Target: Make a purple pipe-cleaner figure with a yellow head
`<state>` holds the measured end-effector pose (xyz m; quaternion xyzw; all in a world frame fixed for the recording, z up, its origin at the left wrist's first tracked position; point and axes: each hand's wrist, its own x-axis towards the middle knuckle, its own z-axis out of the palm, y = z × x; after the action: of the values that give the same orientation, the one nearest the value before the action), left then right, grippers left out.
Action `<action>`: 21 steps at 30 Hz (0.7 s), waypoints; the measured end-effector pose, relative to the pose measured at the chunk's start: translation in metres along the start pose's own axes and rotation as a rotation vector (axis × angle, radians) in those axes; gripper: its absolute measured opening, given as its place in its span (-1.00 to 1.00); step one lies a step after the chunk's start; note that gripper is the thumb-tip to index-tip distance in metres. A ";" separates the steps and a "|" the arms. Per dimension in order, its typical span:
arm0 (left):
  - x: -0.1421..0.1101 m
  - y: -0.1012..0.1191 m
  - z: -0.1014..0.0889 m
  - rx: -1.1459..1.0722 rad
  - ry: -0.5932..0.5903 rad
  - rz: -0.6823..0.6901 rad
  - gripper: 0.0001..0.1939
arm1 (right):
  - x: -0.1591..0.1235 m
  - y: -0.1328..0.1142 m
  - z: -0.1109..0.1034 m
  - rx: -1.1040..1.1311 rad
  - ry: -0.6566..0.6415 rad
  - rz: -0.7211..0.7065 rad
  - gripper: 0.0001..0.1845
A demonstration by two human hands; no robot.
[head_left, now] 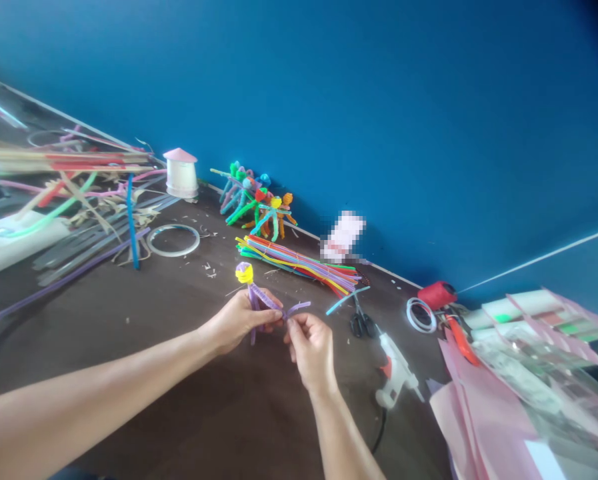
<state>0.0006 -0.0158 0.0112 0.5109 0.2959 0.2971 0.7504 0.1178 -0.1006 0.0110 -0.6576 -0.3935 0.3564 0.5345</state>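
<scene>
A purple pipe-cleaner figure (259, 300) with a yellow coiled head is held above the dark wooden table (129, 373). My left hand (239, 321) grips its body, with the yellow head sticking out above the fingers. My right hand (311, 350) pinches the figure's purple arm near the left hand's fingertips. Part of the body is hidden behind my left hand. Beyond both hands lies a bundle of multicoloured pipe cleaners (296, 265).
Finished pipe-cleaner figures (259, 203) stand by the blue wall. Scissors (361, 322), a white glue gun (396, 370), and a red thread spool (437, 295) lie to the right, beside pink sheets (479, 413). Blurred strips and a white power strip (19, 243) occupy the left.
</scene>
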 end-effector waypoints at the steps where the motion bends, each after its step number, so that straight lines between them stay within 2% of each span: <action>1: 0.000 0.000 0.000 -0.035 -0.013 -0.025 -0.80 | 0.000 0.000 0.000 0.000 -0.005 -0.002 -0.76; 5: 0.001 -0.001 0.000 -0.085 -0.025 -0.045 -0.80 | 0.001 0.000 0.001 0.000 -0.008 -0.035 -0.82; 11: 0.001 -0.001 0.000 -0.081 -0.006 -0.055 -0.81 | -0.001 0.003 0.004 -0.096 0.038 -0.168 -0.90; 21: 0.003 -0.004 -0.002 -0.153 -0.001 -0.154 -0.82 | -0.004 0.003 -0.002 -0.308 -0.018 -0.423 -0.81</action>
<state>0.0020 -0.0136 0.0064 0.4278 0.3104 0.2602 0.8080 0.1181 -0.1049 0.0087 -0.6311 -0.5766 0.1785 0.4873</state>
